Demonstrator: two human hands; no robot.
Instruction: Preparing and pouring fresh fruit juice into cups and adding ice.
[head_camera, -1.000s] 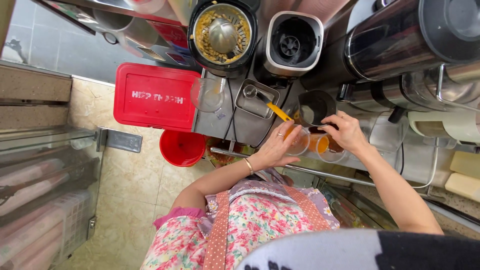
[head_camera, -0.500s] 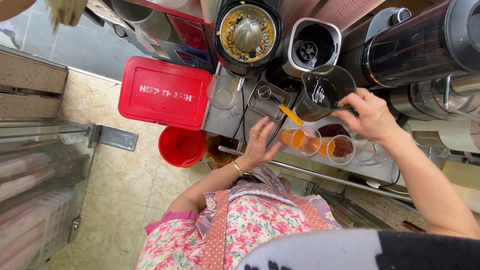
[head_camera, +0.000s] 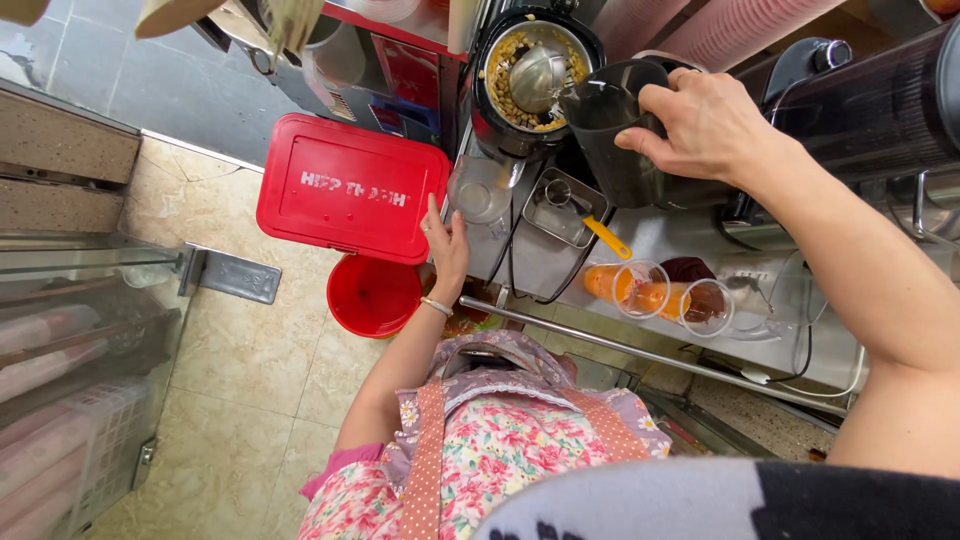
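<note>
My right hand (head_camera: 705, 125) grips a dark translucent jug (head_camera: 612, 140) by its rim and holds it just beside the black juicer (head_camera: 535, 75), whose bowl is full of pulp. My left hand (head_camera: 447, 240) is flat, fingers extended, at the counter's edge between the red box lid (head_camera: 345, 185) and a clear empty cup (head_camera: 480, 190). It holds nothing. Two plastic cups stand on the steel counter below the jug, one with orange juice (head_camera: 640, 290) and one with a darker drink (head_camera: 705, 300).
A small metal tray with a yellow-handled tool (head_camera: 565, 205) sits next to the cups. A red bucket (head_camera: 372, 295) stands on the tiled floor under the red lid. Large dark dispensers (head_camera: 880, 100) line the counter's right side. A glass case (head_camera: 80, 340) is at the left.
My right hand left the cups, took the dark jug and raised it to the juicer. My left hand drew away from the orange cup to the counter's edge by the red lid.
</note>
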